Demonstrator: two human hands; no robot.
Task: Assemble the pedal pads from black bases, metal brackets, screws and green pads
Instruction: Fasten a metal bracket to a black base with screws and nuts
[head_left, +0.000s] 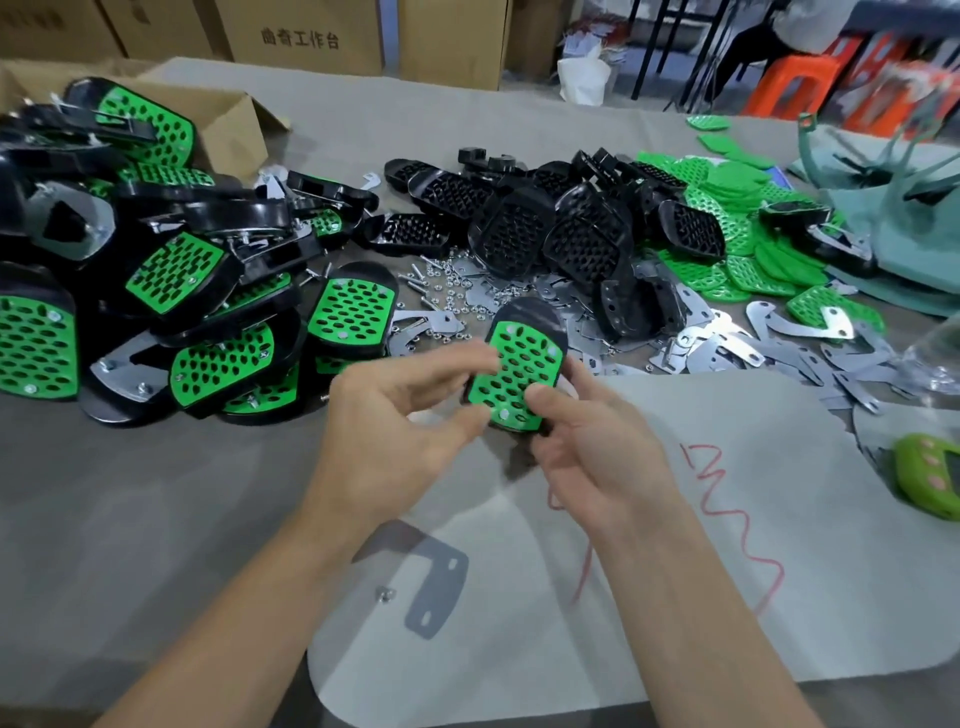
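Note:
Both hands hold one pedal pad (519, 371) above the table: a black base with a green perforated pad on top, two screw heads showing. My left hand (395, 415) pinches its left edge with thumb and fingertips. My right hand (582, 441) grips its lower right side, thumb on the green face. A loose metal bracket (431, 587) and a nut (385, 594) lie on the light mat below my wrists. Bare black bases (550, 228) are piled behind, green pads (727, 249) to the right, brackets (727, 348) and screws and nuts (447, 291) between.
Finished pedal pads (171, 291) are heaped at the left, beside an open cardboard box (228, 130). A green object (930, 478) lies at the right edge. A grey-green stool (893, 208) stands overturned at the far right. Cartons (301, 36) line the back.

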